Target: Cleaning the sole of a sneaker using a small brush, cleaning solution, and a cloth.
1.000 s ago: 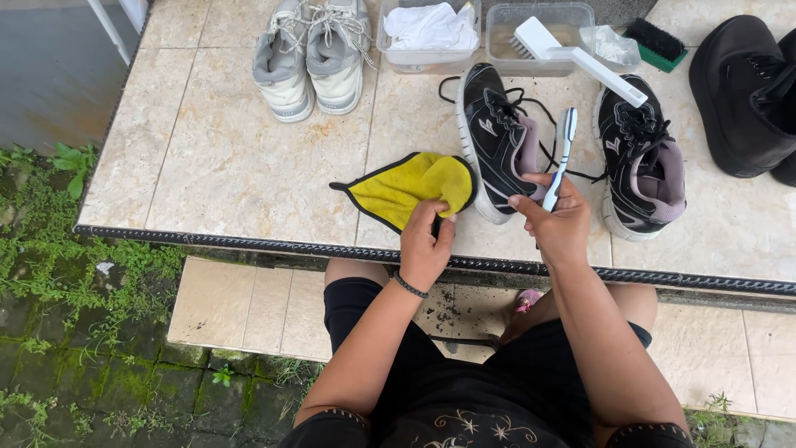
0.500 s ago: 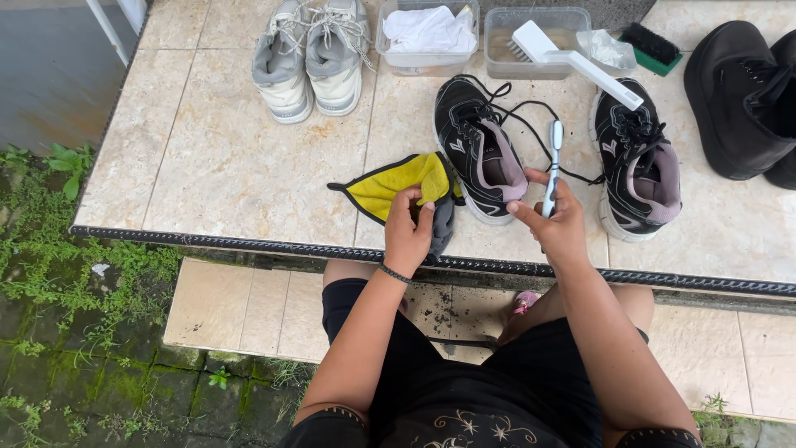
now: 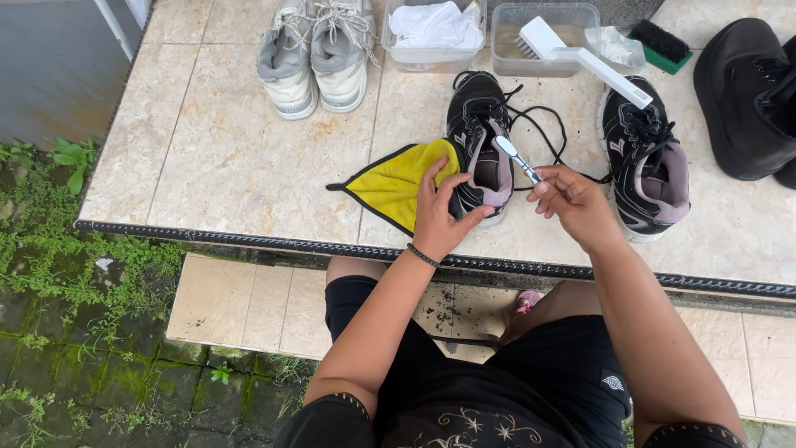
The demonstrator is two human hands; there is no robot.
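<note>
Head view: shoe cleaning appears to be at the brushing stage. The left hand (image 3: pixel 438 217) rests its fingers on the heel of the black sneaker (image 3: pixel 481 145) and the yellow cloth (image 3: pixel 400 184), steadying rather than clamping. The right hand (image 3: pixel 576 203) pinches a small toothbrush (image 3: pixel 516 156), bristle head poised over the shoe opening. Judged next: firmer hold on the shoe, bristles brought to the collar. Both forearms extend over the tiled table (image 3: pixel 224 158). A second black sneaker (image 3: pixel 647 158) lies to the right.
</note>
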